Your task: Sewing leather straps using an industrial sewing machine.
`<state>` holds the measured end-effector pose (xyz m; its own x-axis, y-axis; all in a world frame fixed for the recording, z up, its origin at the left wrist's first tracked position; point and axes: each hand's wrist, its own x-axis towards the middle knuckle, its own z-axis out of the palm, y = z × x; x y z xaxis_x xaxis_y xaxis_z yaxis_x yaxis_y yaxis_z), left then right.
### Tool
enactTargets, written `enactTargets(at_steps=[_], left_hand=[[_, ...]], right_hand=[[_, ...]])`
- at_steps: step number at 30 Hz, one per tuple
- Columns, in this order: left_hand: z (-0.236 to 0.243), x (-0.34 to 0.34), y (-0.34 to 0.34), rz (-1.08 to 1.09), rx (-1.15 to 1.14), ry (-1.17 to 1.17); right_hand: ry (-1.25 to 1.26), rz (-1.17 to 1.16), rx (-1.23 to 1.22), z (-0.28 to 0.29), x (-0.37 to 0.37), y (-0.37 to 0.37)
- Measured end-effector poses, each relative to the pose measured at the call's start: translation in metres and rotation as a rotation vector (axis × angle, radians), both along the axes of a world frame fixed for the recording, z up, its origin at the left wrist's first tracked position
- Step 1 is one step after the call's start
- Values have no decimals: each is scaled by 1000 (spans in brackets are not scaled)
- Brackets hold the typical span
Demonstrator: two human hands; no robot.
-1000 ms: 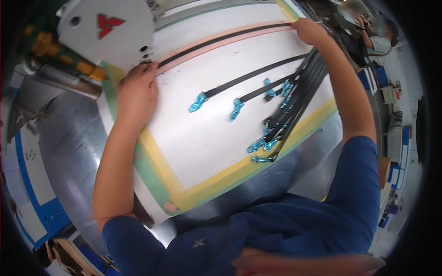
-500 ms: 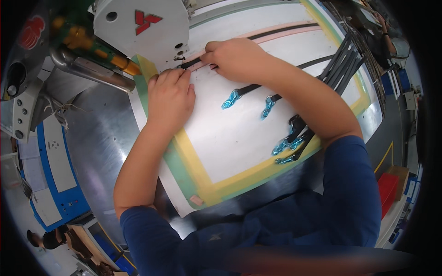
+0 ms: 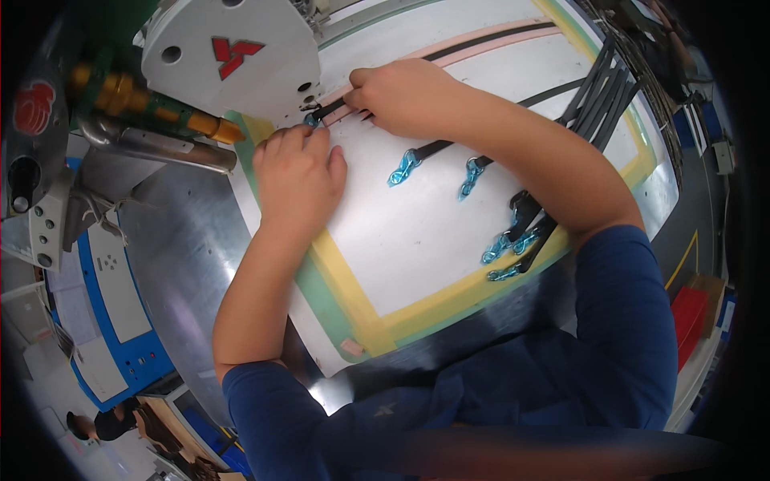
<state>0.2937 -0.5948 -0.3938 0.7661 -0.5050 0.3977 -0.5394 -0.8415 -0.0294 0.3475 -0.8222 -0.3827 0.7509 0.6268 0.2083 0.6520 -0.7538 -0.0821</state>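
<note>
Head view shows one flat black strap (image 3: pixel 491 39) laid along the pink strip (image 3: pixel 481 49), while several other dark straps (image 3: pixel 601 100) with crinkled, shiny blue-wrapped ends (image 3: pixel 403 168) lie off it on the smooth white sheet (image 3: pixel 409 240). Your left hand (image 3: pixel 298 172) curls at the laid strap's end and your right hand (image 3: pixel 409 98) bends over its length; whether either grips, I cannot tell.

White board (image 3: pixel 401 256) — black straps (image 3: pixel 605 106) atop

A navy short-sleeved shirt (image 3: pixel 624 309) bears an emblem (image 3: pixel 385 410).
</note>
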Motion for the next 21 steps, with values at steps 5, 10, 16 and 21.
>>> enactTargets(at_steps=[5, 10, 16, 21], left_hand=[[-5, 1, 1, 42, -19, -43], [-6, 5, 0, 68, 58, 1], [-2, 5, -2, 88, 42, 54], [-3, 8, -1, 75, -27, 100]], right_hand=[[43, 3, -36, 3, 1, 5], [16, 17, -20, -2, 3, 3], [25, 14, -18, -3, 4, 3], [19, 19, -17, 0, 2, 2]])
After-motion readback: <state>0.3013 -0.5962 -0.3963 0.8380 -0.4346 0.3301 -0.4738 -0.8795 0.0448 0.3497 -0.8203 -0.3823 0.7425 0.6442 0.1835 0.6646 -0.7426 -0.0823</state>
